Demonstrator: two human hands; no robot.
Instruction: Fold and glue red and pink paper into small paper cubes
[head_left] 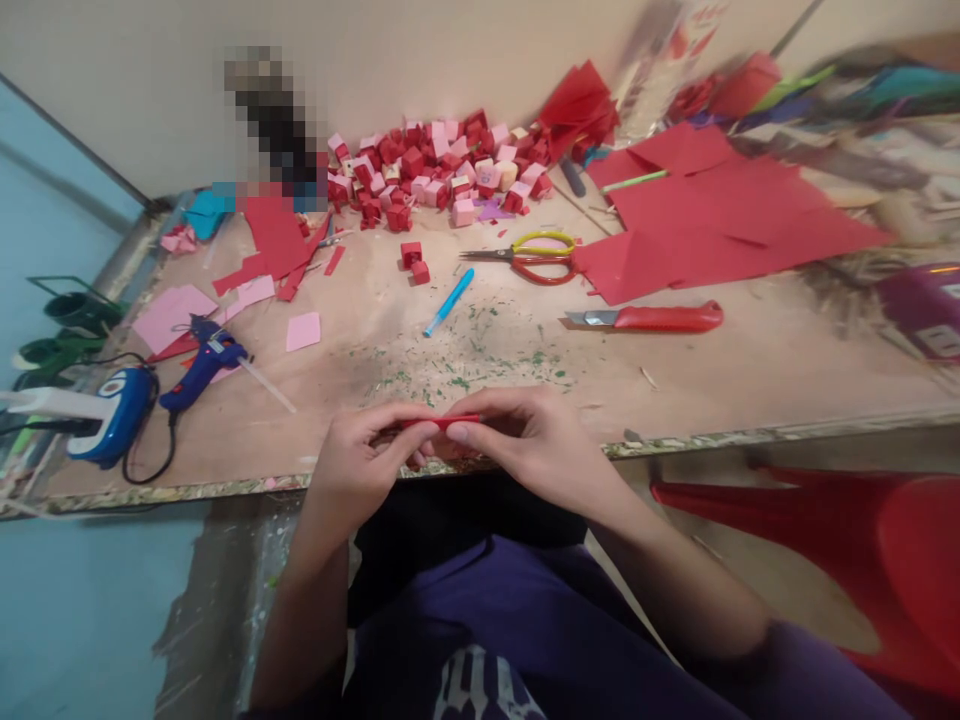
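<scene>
Both of my hands meet over the near edge of the wooden table (750, 370). My left hand (360, 465) and my right hand (525, 440) pinch a thin red strip (442, 422) between their fingertips, holding it level. The fingers of both hands are closed on it. Green scraps (465, 365) litter the board just beyond my hands. A blue pen (448, 301) lies further out.
A blue glue gun (202, 365) and a blue device (116, 415) sit at the left. Scissors (536, 257), a red utility knife (652, 318) and red sheets (712, 215) lie to the right. Several red and pink cubes (442, 170) are heaped at the wall. A red chair (862, 550) stands at the lower right.
</scene>
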